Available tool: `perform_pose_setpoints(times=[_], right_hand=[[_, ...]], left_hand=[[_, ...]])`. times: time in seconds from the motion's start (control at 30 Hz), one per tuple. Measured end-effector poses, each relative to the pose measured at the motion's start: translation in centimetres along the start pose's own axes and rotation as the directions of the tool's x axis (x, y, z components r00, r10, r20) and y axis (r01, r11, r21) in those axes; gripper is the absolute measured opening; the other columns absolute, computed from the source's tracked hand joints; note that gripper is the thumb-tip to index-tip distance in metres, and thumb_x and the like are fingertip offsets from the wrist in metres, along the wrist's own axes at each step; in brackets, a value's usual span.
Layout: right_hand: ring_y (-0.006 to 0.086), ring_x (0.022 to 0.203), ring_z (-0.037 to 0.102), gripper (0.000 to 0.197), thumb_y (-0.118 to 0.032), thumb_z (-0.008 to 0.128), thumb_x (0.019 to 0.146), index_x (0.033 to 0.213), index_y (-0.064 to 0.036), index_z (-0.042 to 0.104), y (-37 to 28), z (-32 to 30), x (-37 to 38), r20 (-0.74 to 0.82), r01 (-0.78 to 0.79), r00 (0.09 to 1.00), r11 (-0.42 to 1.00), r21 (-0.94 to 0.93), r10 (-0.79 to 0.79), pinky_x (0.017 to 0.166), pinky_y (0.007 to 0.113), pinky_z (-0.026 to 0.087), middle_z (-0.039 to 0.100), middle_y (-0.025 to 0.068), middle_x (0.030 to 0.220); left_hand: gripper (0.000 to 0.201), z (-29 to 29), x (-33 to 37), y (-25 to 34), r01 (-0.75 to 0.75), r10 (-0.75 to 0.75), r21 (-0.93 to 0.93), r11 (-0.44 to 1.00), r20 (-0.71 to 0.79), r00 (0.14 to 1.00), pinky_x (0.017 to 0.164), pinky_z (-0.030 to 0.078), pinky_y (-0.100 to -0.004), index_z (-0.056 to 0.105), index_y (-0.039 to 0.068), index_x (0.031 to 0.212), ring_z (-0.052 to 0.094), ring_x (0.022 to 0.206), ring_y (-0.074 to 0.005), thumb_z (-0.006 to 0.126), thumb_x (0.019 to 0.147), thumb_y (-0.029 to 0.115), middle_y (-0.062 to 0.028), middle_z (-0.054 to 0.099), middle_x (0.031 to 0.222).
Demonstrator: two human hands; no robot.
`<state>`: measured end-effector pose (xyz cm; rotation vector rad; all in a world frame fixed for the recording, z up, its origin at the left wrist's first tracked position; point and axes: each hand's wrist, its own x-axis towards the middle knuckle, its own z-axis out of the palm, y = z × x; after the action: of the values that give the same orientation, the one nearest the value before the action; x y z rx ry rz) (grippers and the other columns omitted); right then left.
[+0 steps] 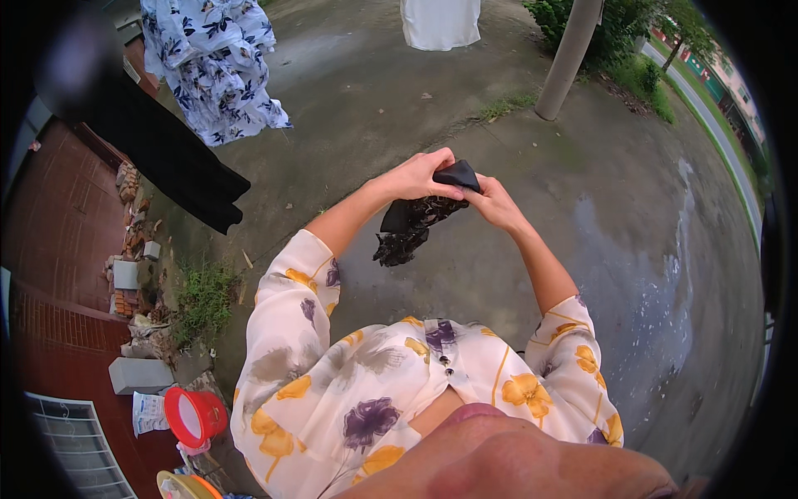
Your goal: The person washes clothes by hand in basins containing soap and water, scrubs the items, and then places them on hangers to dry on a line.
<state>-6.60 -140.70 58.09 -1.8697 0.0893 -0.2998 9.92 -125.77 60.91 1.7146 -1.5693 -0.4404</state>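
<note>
Both my hands are raised in front of me, close together, gripping a black lace-trimmed garment [407, 218]. My left hand [422, 176] pinches its smooth, folded upper part, thumb below and fingers above. From the other side, my right hand [495, 203] holds the same bunched part, its fingers partly hidden by the cloth. The lacy lower part dangles beneath my left hand over the wet concrete. How the garment is shaped when spread cannot be made out.
A blue-and-white floral garment [212, 71], black trousers [158, 150] and a white cloth [440, 23] hang ahead. A grey pole [569, 62] stands at the far right. On the left are a red basin [195, 417], grey blocks [140, 376], weeds [204, 308] and a red wall [62, 224].
</note>
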Motion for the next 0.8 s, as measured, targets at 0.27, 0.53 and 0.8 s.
perform_pose_setpoints(times=[0.27, 0.53, 0.8], right_hand=[[0.0083, 0.086, 0.06, 0.025, -0.029, 0.061, 0.096, 0.103, -0.0078, 0.072, 0.3, -6.0, 6.5, 0.015, -0.26, 0.965, 0.955, 0.144, 0.26, 0.084, 0.028, 0.045, 0.069, -0.0033, 0.093], [0.0084, 0.084, 0.063, 0.026, -0.018, 0.059, 0.095, 0.106, 0.0022, 0.071, 2.1, -12.2, 8.6, -0.032, -0.291, 0.956, 0.956, 0.035, 0.292, 0.078, 0.025, 0.048, 0.072, 0.0011, 0.093], [0.0119, 0.097, 0.064, 0.053, -0.014, 0.071, 0.083, 0.134, -0.0044, 0.06, 3.2, -15.7, 14.1, -0.045, -0.217, 0.976, 0.965, -0.145, 0.212, 0.086, 0.028, 0.05, 0.071, 0.0055, 0.107]], left_hand=[[0.027, 3.8, -1.2, -9.2, 0.28, -0.379, -0.594, 0.754, -0.045, 0.924, 0.079, 0.05, -0.0274, 0.069, 0.0, 0.107, 0.061, 0.086, -0.0079, 0.073, 0.093, 0.023, 0.0004, 0.07, 0.095], [0.031, -0.1, 0.6, -10.1, 0.226, -0.297, -0.468, 0.854, -0.083, 0.951, 0.074, 0.047, -0.0266, 0.066, 0.0, 0.101, 0.058, 0.081, -0.0074, 0.077, 0.089, 0.027, -0.0002, 0.067, 0.086], [0.028, -4.3, 2.5, -15.9, 0.31, -0.34, -0.418, 0.854, 0.003, 0.94, 0.07, 0.044, -0.0259, 0.065, 0.004, 0.096, 0.052, 0.075, -0.0064, 0.068, 0.095, 0.031, 0.0056, 0.053, 0.07]])
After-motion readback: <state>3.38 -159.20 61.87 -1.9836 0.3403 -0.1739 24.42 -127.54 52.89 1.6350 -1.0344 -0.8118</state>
